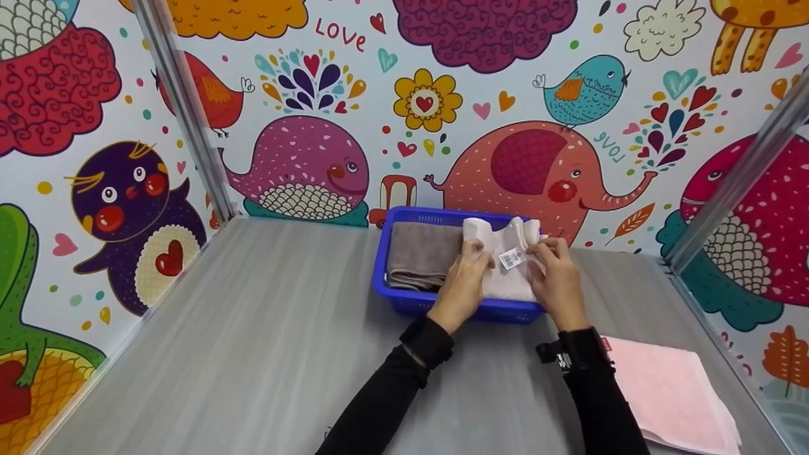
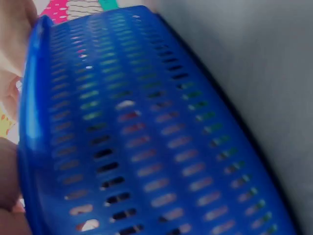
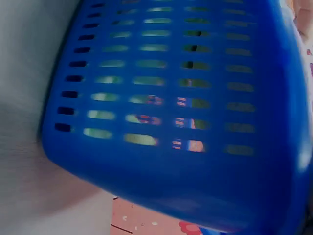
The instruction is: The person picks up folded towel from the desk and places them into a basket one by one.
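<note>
A blue perforated basket [image 1: 381, 265] stands against the back wall, and both wrist views look closely at its slotted side [image 2: 142, 98]. In its left half lies a folded grey-brown towel [image 1: 425, 249]. A pale pink towel [image 1: 505, 284] with a white barcode label [image 1: 512, 258] fills the right half, its upper edge raised and rumpled. My left hand [image 1: 463, 281] pinches this towel's left side with curled fingers. On the opposite side my right hand [image 1: 560, 281] grips the towel between thumb and fingers, over the basket's right end. In the wrist views the basket hides most of both hands.
A folded pink towel [image 1: 673, 392] with a small red tag lies on the grey table [image 1: 253, 354] at the front right, beside my right forearm. Printed cartoon panels [image 1: 297, 164] wall in the table at the back and sides, with metal posts [image 1: 189, 114] at the corners.
</note>
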Demonstrator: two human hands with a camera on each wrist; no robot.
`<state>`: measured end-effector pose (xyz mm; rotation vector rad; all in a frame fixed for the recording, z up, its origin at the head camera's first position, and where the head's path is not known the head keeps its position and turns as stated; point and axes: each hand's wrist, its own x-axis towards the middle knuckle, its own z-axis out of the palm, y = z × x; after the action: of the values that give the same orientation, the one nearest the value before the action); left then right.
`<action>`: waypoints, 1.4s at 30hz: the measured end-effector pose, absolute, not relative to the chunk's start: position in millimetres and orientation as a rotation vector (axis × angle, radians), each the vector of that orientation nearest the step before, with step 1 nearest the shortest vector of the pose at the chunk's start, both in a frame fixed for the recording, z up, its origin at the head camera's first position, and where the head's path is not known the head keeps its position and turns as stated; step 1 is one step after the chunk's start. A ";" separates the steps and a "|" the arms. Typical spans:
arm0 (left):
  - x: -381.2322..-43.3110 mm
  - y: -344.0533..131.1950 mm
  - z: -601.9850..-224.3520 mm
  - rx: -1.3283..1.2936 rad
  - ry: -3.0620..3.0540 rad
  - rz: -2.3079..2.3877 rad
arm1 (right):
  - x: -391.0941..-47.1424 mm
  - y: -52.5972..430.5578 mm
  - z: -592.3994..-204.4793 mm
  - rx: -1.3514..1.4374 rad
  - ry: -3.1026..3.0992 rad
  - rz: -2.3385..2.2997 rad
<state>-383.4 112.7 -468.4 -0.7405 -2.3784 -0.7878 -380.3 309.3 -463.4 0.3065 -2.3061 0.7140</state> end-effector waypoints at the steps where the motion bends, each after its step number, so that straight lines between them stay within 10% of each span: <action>1: -383.4 113.3 -468.6 -0.736 -2.400 -0.757 | -380.8 309.5 -463.6 0.309 -2.318 0.702; 42: -374.3 123.4 -467.7 -0.645 -2.897 -0.028 | -374.6 314.9 -460.9 0.228 -2.959 0.288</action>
<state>-374.3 123.4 -467.7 -0.6451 -2.8970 -0.0285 -374.6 314.9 -460.9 0.2276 -2.9594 0.2876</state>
